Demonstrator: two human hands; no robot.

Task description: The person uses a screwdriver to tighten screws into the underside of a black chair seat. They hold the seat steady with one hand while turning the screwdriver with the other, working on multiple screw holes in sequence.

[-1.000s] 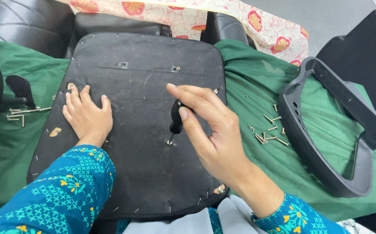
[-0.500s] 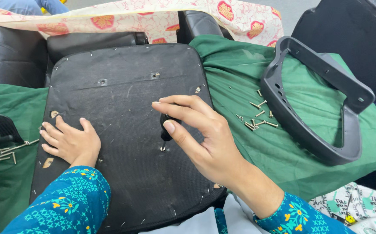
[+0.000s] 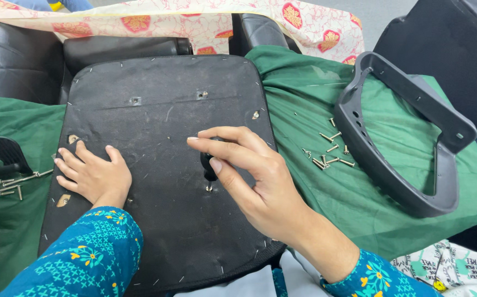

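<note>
Right hand (image 3: 260, 181) closed around the black screwdriver handle (image 3: 208, 165), tip down mid-panel; left hand (image 3: 93, 176) flat, open, near the seat panel's (image 3: 167, 110) left edge.

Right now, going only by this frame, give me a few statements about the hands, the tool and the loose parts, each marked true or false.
1. The right hand grips a black-handled tool standing on the black seat panel. True.
2. The left hand holds a screw in the air. False: it lies flat on the panel.
3. Loose screws lie on the green cloth beside the black armrest frame. True.
4. The armrest frame lies on top of the panel. False: it rests on the cloth, right of it.
</note>
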